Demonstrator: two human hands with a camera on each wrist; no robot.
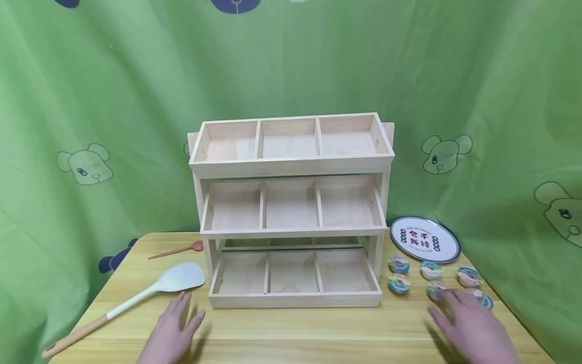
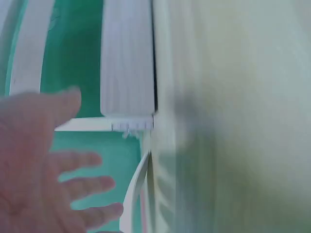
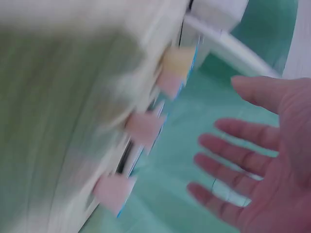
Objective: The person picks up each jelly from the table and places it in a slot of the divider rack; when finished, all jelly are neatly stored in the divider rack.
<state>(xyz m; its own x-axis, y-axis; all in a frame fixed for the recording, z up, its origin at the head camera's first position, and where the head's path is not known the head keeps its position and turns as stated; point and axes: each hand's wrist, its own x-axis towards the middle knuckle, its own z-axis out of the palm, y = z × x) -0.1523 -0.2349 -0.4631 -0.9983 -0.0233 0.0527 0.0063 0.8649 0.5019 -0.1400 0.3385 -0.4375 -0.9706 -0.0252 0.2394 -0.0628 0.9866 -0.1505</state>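
Observation:
My right hand (image 1: 475, 326) hovers over the right of the table, fingers spread, holding nothing. Beneath and beyond it stand several small jelly cups with colourful printed lids, among them a blue-and-yellow one (image 1: 399, 283) and a pinkish one (image 1: 470, 277). The hand partly hides some of them. In the right wrist view, pink jelly cups (image 3: 114, 192) stand apart from the fingers. My left hand (image 1: 170, 331) is held over the table with its fingers extended, nearest the white head of a spatula (image 1: 182, 277); no grip on it shows.
A three-tier wooden rack (image 1: 295, 302) with three compartments per tier stands in the middle. Behind the cups, a white oval plate (image 1: 425, 247) with a blue rim lies flat. A small reddish spoon (image 1: 197, 246) lies at the back left. A green curtain (image 1: 291, 60) surrounds the table.

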